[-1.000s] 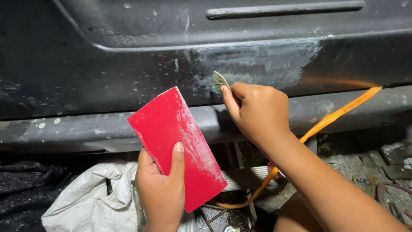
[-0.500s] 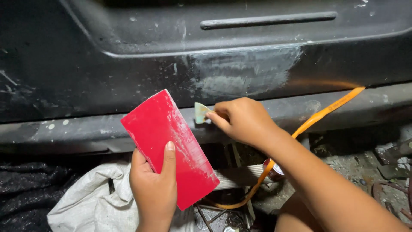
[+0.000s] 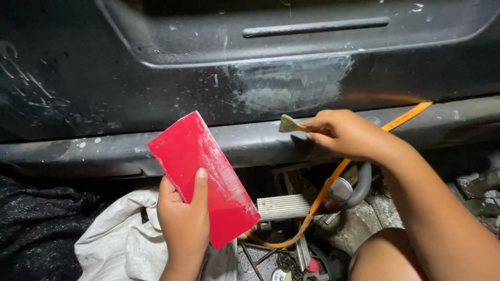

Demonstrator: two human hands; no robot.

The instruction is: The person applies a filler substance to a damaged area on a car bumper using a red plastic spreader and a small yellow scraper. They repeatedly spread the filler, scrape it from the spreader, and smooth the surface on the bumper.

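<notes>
The left hand (image 3: 183, 229) grips a red rectangular board (image 3: 204, 177), thumb pressed flat on its face. The right hand (image 3: 346, 135) pinches a small putty spreader (image 3: 288, 124) before the dark car panel (image 3: 156, 88), near its grey filler patch (image 3: 291, 83).

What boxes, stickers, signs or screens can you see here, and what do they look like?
No boxes, signs or screens show.
Orange strap: a long narrow band running from the dark car panel down under the right hand; it has small dark print near its upper end.
Red card: a flat rectangle in the left hand, plain red with whitish smears, no label.
</notes>
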